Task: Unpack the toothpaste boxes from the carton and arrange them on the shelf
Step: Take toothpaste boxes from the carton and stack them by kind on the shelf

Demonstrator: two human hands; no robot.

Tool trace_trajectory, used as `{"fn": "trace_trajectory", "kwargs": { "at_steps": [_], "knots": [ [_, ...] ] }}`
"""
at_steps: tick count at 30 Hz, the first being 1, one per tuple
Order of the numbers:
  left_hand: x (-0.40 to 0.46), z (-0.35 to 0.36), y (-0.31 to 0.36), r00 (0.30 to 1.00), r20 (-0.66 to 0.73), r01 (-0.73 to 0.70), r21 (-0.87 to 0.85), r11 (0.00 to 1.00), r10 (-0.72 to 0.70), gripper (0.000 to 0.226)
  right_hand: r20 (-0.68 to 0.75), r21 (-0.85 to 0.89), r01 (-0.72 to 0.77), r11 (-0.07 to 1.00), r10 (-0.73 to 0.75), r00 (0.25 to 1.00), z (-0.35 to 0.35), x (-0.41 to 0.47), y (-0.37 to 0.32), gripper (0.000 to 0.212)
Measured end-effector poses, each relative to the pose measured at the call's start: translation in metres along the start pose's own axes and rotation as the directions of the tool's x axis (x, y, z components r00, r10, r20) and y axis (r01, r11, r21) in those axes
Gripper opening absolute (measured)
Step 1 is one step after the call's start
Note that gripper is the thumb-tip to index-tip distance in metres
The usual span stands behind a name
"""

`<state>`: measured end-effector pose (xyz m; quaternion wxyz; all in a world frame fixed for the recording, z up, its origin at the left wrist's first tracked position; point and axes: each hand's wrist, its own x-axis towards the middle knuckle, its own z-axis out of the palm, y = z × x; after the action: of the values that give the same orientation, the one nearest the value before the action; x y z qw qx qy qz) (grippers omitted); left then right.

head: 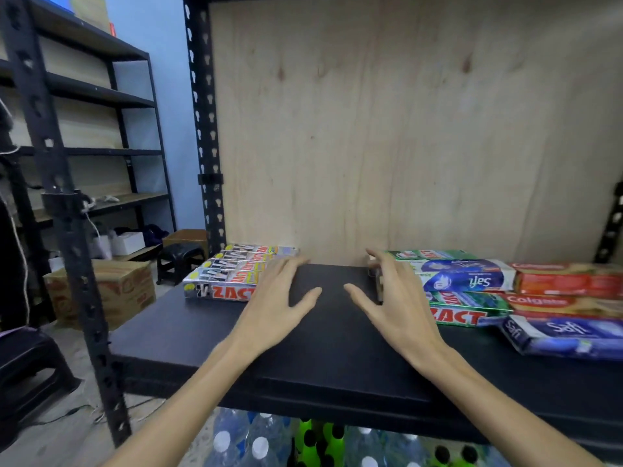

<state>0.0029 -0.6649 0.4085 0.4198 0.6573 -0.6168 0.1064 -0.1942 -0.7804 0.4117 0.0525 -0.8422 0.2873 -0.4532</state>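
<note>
Two sets of fingers are spread apart over the dark shelf (188, 335), clamped on nothing. Your left hand (276, 308) has its fingertips lying across the right ends of the silver ZACT boxes (222, 281), a tidy row at the far left of the shelf. Your right hand (397, 308) reaches its fingers to the left ends of the green and blue boxes (451, 281), a looser group lying flat on the right; whether they press or only touch is hard to tell through the blur. Further right, red Colgate boxes (566, 284) lie just beside that group, and a blue Safi box (566, 335) sits askew at the near right edge. Between your hands the shelf board shows bare and dark, backed by a plywood panel (387, 129).

Outward from there, a black slotted upright (72, 230) stands near left, with a printed carton (111, 291) on the floor behind it. A black stool (182, 261) stands further back, beside another rack (101, 96) against the blue wall. Bottles (263, 443) with white, black and green tops crowd the level below.
</note>
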Motion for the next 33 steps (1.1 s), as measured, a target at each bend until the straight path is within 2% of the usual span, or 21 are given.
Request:
{"fn": "trace_trajectory", "kwargs": {
  "at_steps": [4, 9, 14, 21, 24, 28, 33],
  "knots": [
    [0.022, 0.048, 0.036, 0.998, 0.047, 0.056, -0.134, 0.989, -0.05, 0.051, -0.041, -0.155, -0.016, 0.988, 0.01, 0.999, -0.039, 0.007, 0.047, 0.067],
    [0.055, 0.087, 0.059, 0.986, 0.126, 0.137, -0.204, 0.969, -0.113, 0.06, 0.038, -0.312, -0.101, 0.945, 0.119, 0.992, -0.079, 0.019, 0.104, 0.087],
    [0.085, 0.106, 0.062, 0.973, 0.216, 0.135, -0.246, 0.96, -0.081, 0.071, 0.259, -0.373, -0.065, 0.926, 0.171, 0.951, -0.102, 0.039, 0.146, 0.111],
    [0.109, 0.127, 0.052, 0.922, 0.386, 0.187, -0.389, 0.902, -0.025, 0.073, 0.449, -0.373, -0.07, 0.925, 0.246, 0.859, -0.116, 0.067, 0.179, 0.123],
    [0.112, 0.137, 0.045, 0.913, 0.408, 0.205, -0.415, 0.886, -0.02, 0.07, 0.466, -0.406, -0.02, 0.914, 0.225, 0.856, -0.111, 0.063, 0.188, 0.123],
    [0.115, 0.147, 0.044, 0.907, 0.417, 0.248, -0.41, 0.878, -0.061, 0.083, 0.434, -0.403, -0.002, 0.915, 0.193, 0.88, -0.109, 0.06, 0.189, 0.125],
    [0.116, 0.154, 0.046, 0.906, 0.414, 0.267, -0.397, 0.878, -0.088, 0.086, 0.416, -0.419, 0.017, 0.908, 0.175, 0.892, -0.11, 0.058, 0.187, 0.128]
  ]
}}
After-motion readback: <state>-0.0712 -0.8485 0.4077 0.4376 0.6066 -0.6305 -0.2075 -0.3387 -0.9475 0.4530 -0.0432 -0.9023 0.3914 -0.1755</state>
